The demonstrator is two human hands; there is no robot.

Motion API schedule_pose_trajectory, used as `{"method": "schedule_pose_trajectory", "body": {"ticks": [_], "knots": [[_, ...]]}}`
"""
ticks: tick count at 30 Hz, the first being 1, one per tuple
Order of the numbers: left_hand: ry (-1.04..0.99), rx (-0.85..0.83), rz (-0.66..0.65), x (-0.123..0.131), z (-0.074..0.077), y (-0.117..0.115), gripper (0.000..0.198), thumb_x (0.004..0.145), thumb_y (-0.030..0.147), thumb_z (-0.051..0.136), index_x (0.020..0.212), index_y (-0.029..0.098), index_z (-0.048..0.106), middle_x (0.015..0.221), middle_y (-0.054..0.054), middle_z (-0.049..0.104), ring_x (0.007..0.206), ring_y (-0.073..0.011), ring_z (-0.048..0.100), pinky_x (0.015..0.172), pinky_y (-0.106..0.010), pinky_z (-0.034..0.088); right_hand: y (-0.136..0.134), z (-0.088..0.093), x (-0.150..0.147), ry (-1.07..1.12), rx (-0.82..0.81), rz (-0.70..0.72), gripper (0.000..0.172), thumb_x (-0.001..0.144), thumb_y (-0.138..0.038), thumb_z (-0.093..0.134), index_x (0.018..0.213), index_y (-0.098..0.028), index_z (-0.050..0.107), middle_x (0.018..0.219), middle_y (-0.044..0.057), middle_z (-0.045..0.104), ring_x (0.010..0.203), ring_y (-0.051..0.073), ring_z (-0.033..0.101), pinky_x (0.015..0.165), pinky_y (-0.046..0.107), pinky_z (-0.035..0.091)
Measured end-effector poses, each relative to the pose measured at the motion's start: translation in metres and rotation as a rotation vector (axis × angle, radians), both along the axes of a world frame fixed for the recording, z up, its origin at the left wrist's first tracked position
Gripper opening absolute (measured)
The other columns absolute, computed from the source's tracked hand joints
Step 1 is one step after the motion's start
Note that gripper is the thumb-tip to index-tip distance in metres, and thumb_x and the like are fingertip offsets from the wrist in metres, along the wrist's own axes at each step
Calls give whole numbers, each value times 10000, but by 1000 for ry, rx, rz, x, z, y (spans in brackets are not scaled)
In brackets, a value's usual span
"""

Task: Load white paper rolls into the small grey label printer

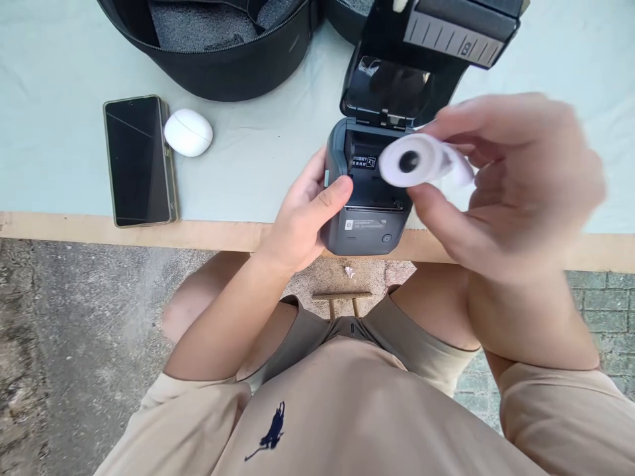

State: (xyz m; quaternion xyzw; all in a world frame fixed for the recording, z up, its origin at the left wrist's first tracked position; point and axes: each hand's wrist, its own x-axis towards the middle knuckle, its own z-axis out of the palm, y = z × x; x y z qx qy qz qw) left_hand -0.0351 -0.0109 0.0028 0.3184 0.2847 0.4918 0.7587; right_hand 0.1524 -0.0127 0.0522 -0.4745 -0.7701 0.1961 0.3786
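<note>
A dark grey label printer (370,228) stands at the table's front edge with its lid (384,89) raised and its inner compartment showing. My left hand (312,215) is wrapped round the printer's left side, thumb on the rim of the compartment. Above and to the right, my right hand (510,178) pinches a white paper roll (419,160) between thumb and fingers. The roll's end, with a dark hole in the core, faces me and overlaps the right part of the opening. My right hand is blurred.
A phone (139,162) lies at the left on the table (238,152), with a white oval case (188,132) touching its right side. An open black zip case (233,69) with grey foam stands behind. A black box with a ruler-like strip (454,36) is behind the lid.
</note>
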Motion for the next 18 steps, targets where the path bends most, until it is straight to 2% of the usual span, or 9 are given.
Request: {"method": "schedule_pose_trajectory", "body": {"ticks": [2,5,10,14,18], "knots": [[2,-24,-3,0,1,0,374,848,386,664,1181,238,578,1220,-24,671,1340,-264,534,1016,-347,556,2,3,-9,-180,108,38,390,792,-125,637,1111,-340,572,1079,-23,664,1039,180,642,832,335,534],[29,-51,-5,0,3,-1,405,824,422,689,1174,252,577,1234,-16,666,1335,-275,538,1001,-358,565,6,4,-15,-295,133,7,362,768,-64,615,1035,-299,546,1056,-18,674,1021,185,657,797,330,525],[13,-37,-8,-1,1,-1,397,809,407,710,1152,245,590,1239,-17,658,1326,-268,546,1013,-346,553,10,-2,-15,-372,166,-13,267,759,-123,653,969,-240,538,1007,7,704,931,216,690,745,356,529],[18,-41,-6,-1,2,-1,382,817,409,698,1142,243,589,1232,-23,660,1302,-272,566,981,-342,567,14,-5,-14,-402,177,25,168,823,-127,602,929,-254,568,1026,-23,726,960,194,699,793,364,538],[-1,-40,-23,-1,4,-1,368,822,401,690,1133,236,581,1233,-38,659,1276,-278,587,969,-361,576,14,-6,-13,-371,271,0,160,853,-113,537,882,-263,584,931,-29,725,910,198,682,783,383,525]]}}
